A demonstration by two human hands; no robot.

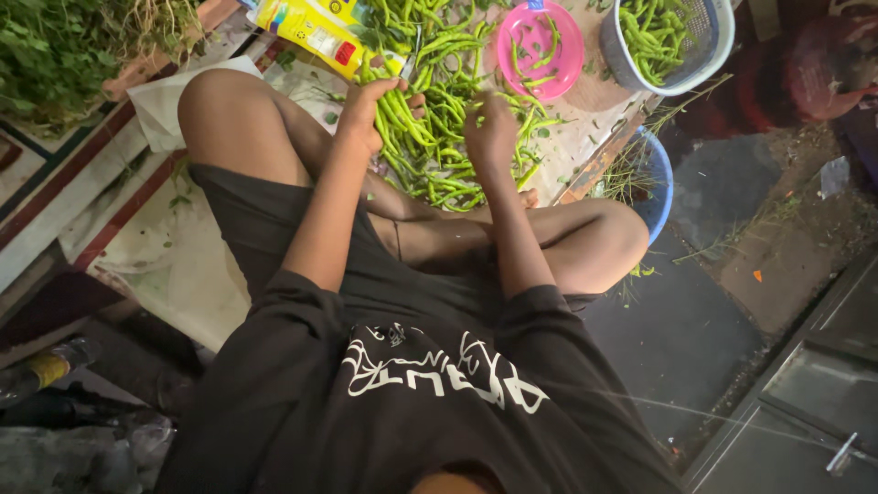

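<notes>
Many long green chillies [430, 137] lie in a big heap on the floor, right in front of a person who sits cross-legged. The left hand [366, 114] is closed in a grip on a bunch of chillies at the left edge of the heap. The right hand [491, 133] rests on top of the heap with its fingers curled down into the chillies; I cannot tell if it holds one or just touches them.

Just past the heap sits a small pink bowl [574, 55]. It has only a few chillies in it. Next to it, farther right, is a pale blue basket [718, 46] that is a good bit full of chillies. A blue tub [660, 183] stands near the person's right knee, and what is in it is hard to see.

It looks like the sorting is partly done. Some chillies are already in the basket and the bowl, but most are left in the heap, so a lot of work seems to remain.

A yellow packet [306, 27] lies beside the heap on the left, and leafy greens [64, 46] fill the far left corner.
</notes>
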